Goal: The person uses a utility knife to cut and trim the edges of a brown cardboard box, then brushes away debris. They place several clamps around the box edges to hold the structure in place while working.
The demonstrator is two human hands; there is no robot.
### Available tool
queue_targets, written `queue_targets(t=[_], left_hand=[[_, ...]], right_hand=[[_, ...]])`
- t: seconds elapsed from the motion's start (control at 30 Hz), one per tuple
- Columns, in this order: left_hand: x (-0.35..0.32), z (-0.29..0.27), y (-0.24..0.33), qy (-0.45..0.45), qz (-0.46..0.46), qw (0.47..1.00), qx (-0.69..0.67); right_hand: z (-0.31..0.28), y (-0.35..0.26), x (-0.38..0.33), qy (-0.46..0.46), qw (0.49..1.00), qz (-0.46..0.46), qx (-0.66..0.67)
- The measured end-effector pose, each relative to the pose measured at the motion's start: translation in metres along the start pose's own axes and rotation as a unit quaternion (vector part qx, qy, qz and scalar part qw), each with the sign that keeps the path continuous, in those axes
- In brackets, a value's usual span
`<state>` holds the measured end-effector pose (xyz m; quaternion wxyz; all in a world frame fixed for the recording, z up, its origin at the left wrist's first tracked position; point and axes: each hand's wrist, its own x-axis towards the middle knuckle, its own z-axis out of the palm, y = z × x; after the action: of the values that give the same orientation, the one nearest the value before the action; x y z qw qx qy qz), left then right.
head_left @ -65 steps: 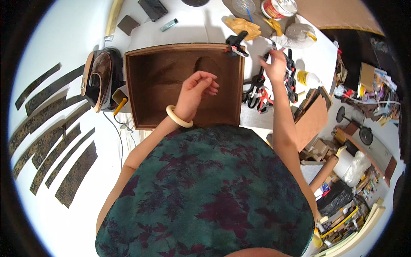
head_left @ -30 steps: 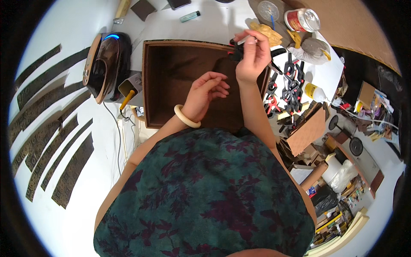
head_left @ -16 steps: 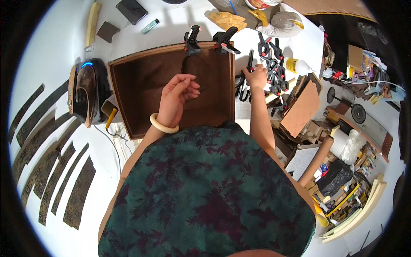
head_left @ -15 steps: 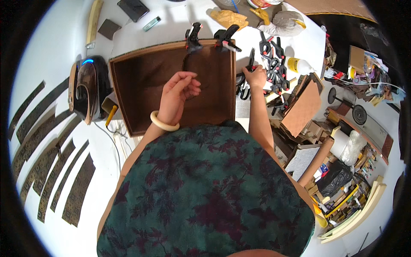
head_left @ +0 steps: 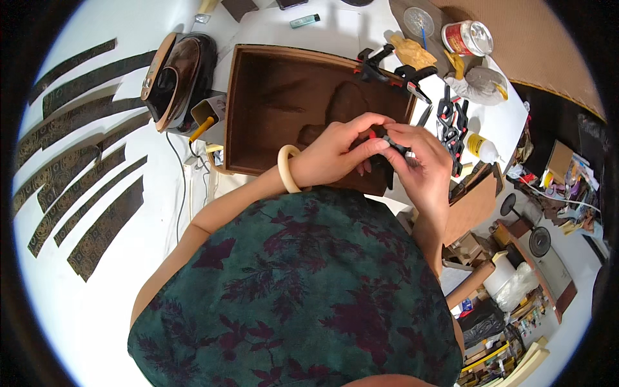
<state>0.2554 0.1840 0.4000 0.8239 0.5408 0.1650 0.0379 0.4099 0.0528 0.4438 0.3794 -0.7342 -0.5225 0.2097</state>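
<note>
Both my hands meet over the near right part of an open brown box [head_left: 284, 80]. Between them is a black spring clamp [head_left: 398, 147] with a red tip, mostly covered by fingers. My left hand [head_left: 338, 149], with a cream bangle at the wrist, closes on one side of it. From the other side my right hand [head_left: 425, 161] grips it. On the box's far rim sit a black spring clamp [head_left: 374, 63] and another black clamp [head_left: 414, 80]. Several more clamps [head_left: 451, 122] lie in a heap right of the box.
An iron [head_left: 177, 80] stands left of the box, beside a holder with a yellow-handled tool [head_left: 202, 129]. A glue bottle [head_left: 481, 148], a gloved-looking grey bundle [head_left: 480, 85] and a tin [head_left: 467, 39] are at the right. Patterned strips [head_left: 106, 229] lie far left.
My right hand has brought a clamp from the heap over to the box. My left hand has moved right to meet it and taken hold too. The view has shifted.
</note>
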Motion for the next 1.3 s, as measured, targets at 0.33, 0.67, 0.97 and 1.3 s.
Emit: queue_targets(t=[0.33, 0.67, 0.97, 1.3], left_hand=[[-0.03, -0.029, -0.042, 0.147, 0.034, 0.888, -0.435], [-0.026, -0.061, -0.058, 0.244, -0.047, 0.875, -0.416], [-0.031, -0.069, -0.06, 0.235, -0.039, 0.879, -0.414], [-0.027, -0.056, -0.05, 0.274, -0.092, 0.886, -0.363]], right_hand=[[0.099, -0.032, 0.05, 0.152, 0.898, -0.004, 0.413], [0.159, 0.015, 0.147, 0.324, 0.87, -0.134, 0.347], [0.186, 0.03, 0.158, 0.317, 0.888, -0.115, 0.312], [0.133, 0.006, 0.107, 0.333, 0.91, -0.224, 0.107]])
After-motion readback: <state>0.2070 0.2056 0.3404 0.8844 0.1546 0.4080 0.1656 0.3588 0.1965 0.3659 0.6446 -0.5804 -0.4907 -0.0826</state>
